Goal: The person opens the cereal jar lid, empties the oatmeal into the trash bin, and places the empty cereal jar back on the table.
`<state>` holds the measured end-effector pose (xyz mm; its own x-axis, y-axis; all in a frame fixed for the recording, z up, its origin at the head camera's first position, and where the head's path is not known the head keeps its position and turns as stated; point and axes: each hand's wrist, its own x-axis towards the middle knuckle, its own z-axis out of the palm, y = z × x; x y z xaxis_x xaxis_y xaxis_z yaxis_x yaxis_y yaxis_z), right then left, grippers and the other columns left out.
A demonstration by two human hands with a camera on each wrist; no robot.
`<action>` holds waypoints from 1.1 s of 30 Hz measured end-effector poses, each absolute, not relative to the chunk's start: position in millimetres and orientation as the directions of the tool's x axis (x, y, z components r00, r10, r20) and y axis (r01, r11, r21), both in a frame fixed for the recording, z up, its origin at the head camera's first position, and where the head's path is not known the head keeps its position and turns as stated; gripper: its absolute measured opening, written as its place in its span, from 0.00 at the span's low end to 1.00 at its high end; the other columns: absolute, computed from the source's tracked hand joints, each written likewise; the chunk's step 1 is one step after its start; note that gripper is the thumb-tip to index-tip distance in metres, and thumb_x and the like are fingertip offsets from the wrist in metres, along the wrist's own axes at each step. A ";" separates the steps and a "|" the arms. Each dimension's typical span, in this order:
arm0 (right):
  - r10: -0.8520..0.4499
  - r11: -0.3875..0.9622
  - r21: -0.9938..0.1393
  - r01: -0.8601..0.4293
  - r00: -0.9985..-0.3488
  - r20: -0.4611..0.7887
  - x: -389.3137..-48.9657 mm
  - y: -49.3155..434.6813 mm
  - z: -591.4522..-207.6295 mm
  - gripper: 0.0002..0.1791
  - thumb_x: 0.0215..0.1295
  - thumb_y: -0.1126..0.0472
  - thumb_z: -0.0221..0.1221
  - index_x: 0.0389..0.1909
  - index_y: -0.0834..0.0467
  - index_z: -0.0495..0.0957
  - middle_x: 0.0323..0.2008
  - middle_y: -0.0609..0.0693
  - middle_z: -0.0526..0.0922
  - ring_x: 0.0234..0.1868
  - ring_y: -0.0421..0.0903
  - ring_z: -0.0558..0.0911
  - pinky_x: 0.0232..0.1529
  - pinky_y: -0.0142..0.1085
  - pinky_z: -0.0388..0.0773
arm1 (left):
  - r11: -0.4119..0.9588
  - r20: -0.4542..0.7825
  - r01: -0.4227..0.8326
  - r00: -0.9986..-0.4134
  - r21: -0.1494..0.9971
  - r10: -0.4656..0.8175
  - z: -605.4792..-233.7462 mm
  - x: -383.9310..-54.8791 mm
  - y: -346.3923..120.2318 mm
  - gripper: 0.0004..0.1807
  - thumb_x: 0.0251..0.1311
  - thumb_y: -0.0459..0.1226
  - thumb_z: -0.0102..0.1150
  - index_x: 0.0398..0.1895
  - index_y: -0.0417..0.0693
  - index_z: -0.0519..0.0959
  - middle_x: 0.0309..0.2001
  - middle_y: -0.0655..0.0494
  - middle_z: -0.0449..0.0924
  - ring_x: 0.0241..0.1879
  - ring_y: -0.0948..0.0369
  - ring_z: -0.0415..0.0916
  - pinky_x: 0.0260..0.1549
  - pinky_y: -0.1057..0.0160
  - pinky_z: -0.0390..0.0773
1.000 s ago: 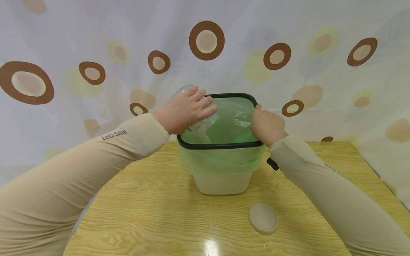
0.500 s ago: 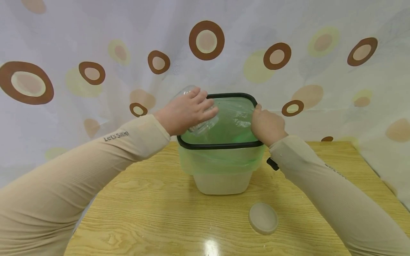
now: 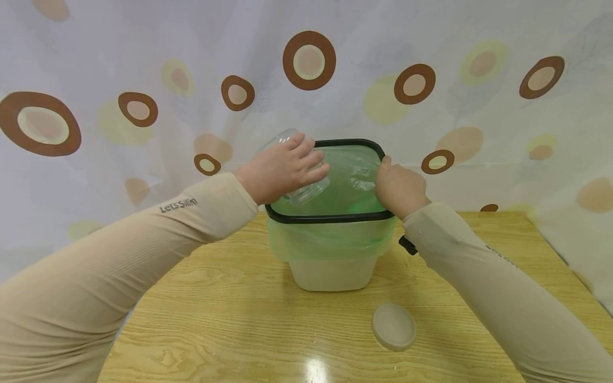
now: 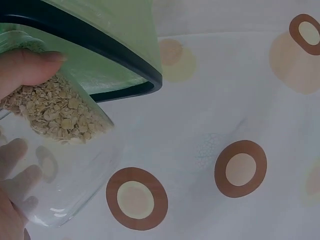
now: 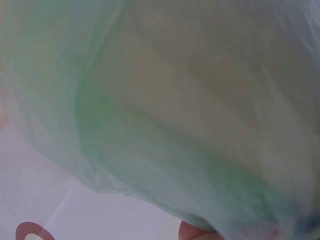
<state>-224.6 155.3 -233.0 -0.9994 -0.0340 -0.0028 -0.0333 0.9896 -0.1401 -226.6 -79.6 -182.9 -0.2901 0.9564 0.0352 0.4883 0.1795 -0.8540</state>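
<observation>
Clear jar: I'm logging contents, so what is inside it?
The left wrist view shows pale, oat-like flakes inside the clear jar. The left hand covers part of it, and the picture edge cuts off more, hiding what lies there.

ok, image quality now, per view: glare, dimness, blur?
Head: evenly lit, but bright glare on the table at the bottom edge and highlights inside the bag; left wrist: dim, though oat flakes read clearly, small highlights on the jar; right wrist: dim, hazy, the bag filling most of it with soft folds.
</observation>
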 end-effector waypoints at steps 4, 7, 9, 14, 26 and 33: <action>-0.035 0.990 -0.137 -0.034 -0.999 0.001 -224.5 155.3 -233.2 0.30 0.72 0.69 0.40 0.71 0.75 0.47 0.08 0.50 0.63 0.11 0.40 0.52 0.16 0.33 0.53 | 0.172 0.040 0.468 -0.277 -0.867 0.960 -183.4 -227.4 -78.8 0.30 0.49 0.34 0.67 0.57 0.44 0.67 0.52 0.46 0.73 0.53 0.46 0.70 0.59 0.52 0.66; -0.033 0.991 -0.133 -0.033 -0.999 0.005 -224.6 155.0 -233.4 0.30 0.72 0.69 0.40 0.71 0.75 0.48 0.08 0.50 0.63 0.10 0.40 0.52 0.15 0.33 0.53 | 0.168 0.048 0.457 -0.263 -0.874 0.964 -183.8 -227.7 -78.2 0.30 0.49 0.35 0.68 0.56 0.45 0.67 0.51 0.46 0.74 0.52 0.46 0.71 0.58 0.53 0.66; -0.032 0.990 -0.135 -0.034 -0.999 0.011 -224.6 154.8 -233.6 0.30 0.72 0.68 0.41 0.71 0.75 0.48 0.08 0.50 0.64 0.10 0.40 0.53 0.15 0.33 0.54 | 0.163 0.046 0.449 -0.260 -0.879 0.965 -183.8 -227.6 -77.8 0.30 0.49 0.35 0.68 0.56 0.45 0.67 0.51 0.47 0.74 0.52 0.46 0.71 0.58 0.53 0.66; -0.037 0.989 -0.141 -0.040 -0.999 0.025 -224.5 154.9 -234.3 0.29 0.72 0.68 0.41 0.71 0.75 0.49 0.08 0.51 0.64 0.10 0.40 0.53 0.15 0.34 0.54 | 0.155 0.038 0.434 -0.265 -0.888 0.964 -183.2 -227.0 -76.7 0.31 0.49 0.37 0.69 0.57 0.46 0.67 0.51 0.47 0.74 0.52 0.46 0.70 0.58 0.53 0.66; -0.036 0.990 -0.138 -0.039 -0.999 0.018 -224.0 155.3 -234.1 0.29 0.72 0.69 0.41 0.71 0.75 0.49 0.08 0.51 0.65 0.10 0.40 0.52 0.15 0.34 0.54 | 0.145 0.040 0.402 -0.258 -0.904 0.965 -183.3 -226.6 -76.8 0.31 0.50 0.38 0.70 0.56 0.46 0.67 0.52 0.47 0.73 0.53 0.46 0.70 0.58 0.53 0.66; -0.036 0.989 -0.139 -0.040 -0.999 0.026 -223.5 155.5 -234.3 0.29 0.72 0.68 0.41 0.70 0.76 0.50 0.08 0.52 0.66 0.10 0.40 0.54 0.15 0.34 0.55 | 0.136 0.030 0.383 -0.270 -0.914 0.962 -184.1 -227.1 -76.2 0.31 0.51 0.39 0.71 0.57 0.46 0.66 0.52 0.48 0.73 0.54 0.47 0.70 0.59 0.53 0.66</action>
